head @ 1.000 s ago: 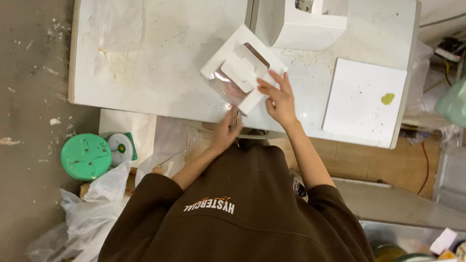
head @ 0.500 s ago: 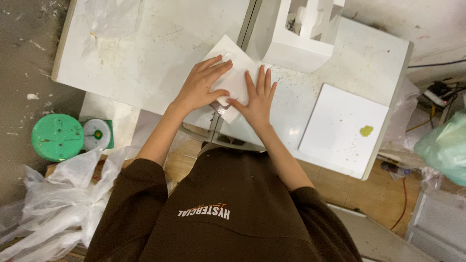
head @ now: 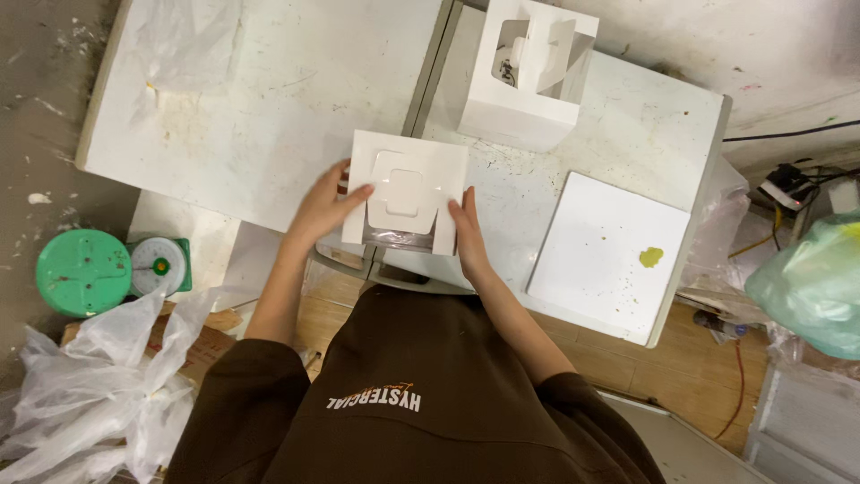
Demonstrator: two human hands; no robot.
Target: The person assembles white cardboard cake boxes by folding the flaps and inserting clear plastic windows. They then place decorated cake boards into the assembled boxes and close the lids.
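A flat white cardboard box blank (head: 408,188) with a clear window panel lies on the white table (head: 269,116), close to its near edge. My left hand (head: 324,204) holds its left edge, fingers on top of the card. My right hand (head: 468,231) presses flat against its right edge, fingers straight and together. A strip of clear film shows under the blank's near side.
An assembled white window box (head: 530,72) stands at the back. A white square board (head: 609,255) with a green smear lies to the right. A green kitchen scale (head: 159,266), a green lid (head: 83,272) and plastic bags (head: 90,394) sit on the floor at left.
The box blank was lifted and tilted a second ago; it now lies flat and square on the table. Both hands have slid from its top to its two side edges.
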